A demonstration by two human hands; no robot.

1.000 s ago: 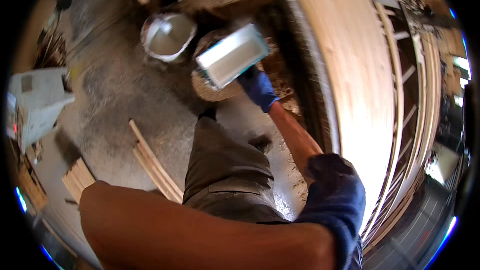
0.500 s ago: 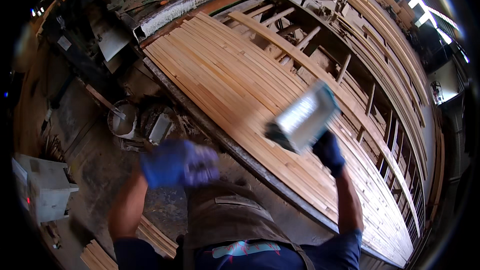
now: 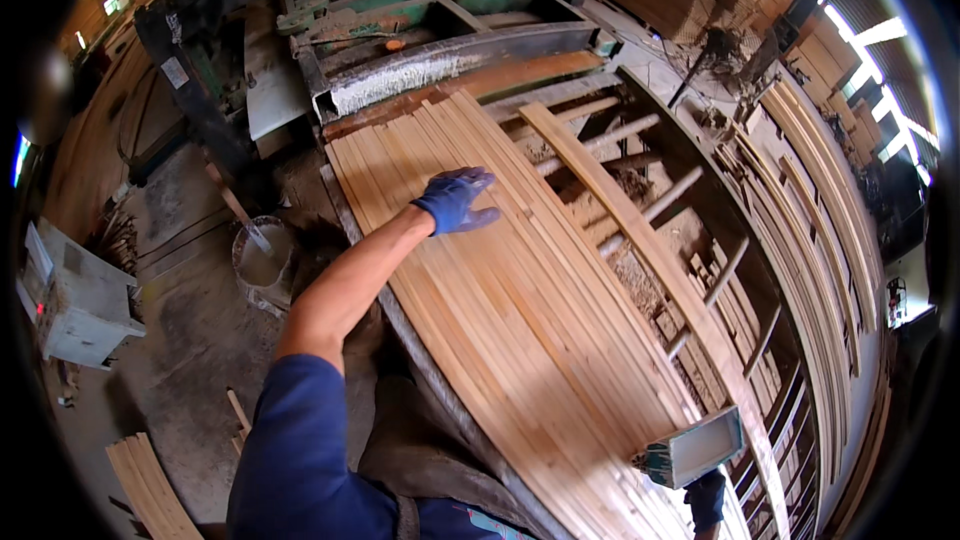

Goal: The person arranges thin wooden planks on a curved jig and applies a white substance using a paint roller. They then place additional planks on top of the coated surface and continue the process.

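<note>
Long pale wood strips (image 3: 480, 270) lie side by side in a wide layer on the bench. Over their far end, my left hand (image 3: 458, 202) in a blue glove has its fingers stretched out and the thumb apart, holding nothing; whether it rests on the wood I cannot tell. At the lower right my right hand (image 3: 706, 500), in a dark blue glove, is closed on a box-shaped hand spreader (image 3: 704, 448) with a pale flat face and teal sides. The spreader is at the near right part of the strips; its handle is mostly hidden by the glove.
One separate board (image 3: 650, 245) lies across rollers (image 3: 675, 195) beyond the strips. A green metal frame with a white-crusted beam (image 3: 400, 88) bounds the far end. On the floor at left stand a bucket (image 3: 262, 258) with a stick in it and a grey box (image 3: 88, 300).
My left hand has swung from near my body out over the far strips. My right hand has carried the spreader down and to the right. The view has shifted.
</note>
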